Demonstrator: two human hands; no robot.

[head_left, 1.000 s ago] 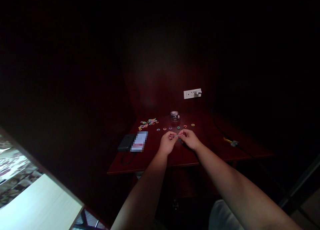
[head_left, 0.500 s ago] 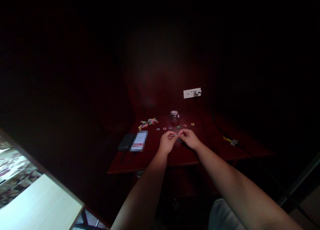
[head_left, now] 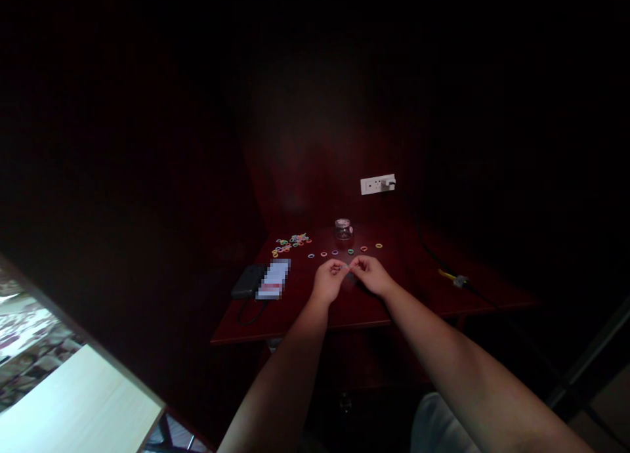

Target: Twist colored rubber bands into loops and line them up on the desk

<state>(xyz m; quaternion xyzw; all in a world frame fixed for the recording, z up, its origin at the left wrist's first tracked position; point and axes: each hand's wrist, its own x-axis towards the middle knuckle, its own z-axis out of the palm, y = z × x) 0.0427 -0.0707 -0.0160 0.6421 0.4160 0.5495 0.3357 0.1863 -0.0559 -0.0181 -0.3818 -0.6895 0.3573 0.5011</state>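
My left hand (head_left: 329, 279) and my right hand (head_left: 373, 274) meet over the dark red table, fingertips pinched close together. Between them is a small pale hair tie (head_left: 346, 266), mostly covered by the fingers. Just beyond the hands lies a spaced row of small coloured hair ties, among them a blue one (head_left: 311, 256), a green one (head_left: 350, 251) and a yellow one (head_left: 378, 246). A loose pile of hair ties (head_left: 295, 240) spreads at the back left. Behind the row stands a clear jar (head_left: 343, 231) with a pale top.
A phone with a blurred screen (head_left: 274, 279) lies on the left beside a black box-shaped thing (head_left: 248, 281), with a cable looping near them. On the back wall is a white socket (head_left: 377, 184) with a plug in it. A black cable with a yellow-and-grey end (head_left: 460, 281) lies right.
Both hands stay almost in place, with only a slight shift of the fingertips around the small hair tie. The row, pile and jar have not moved.
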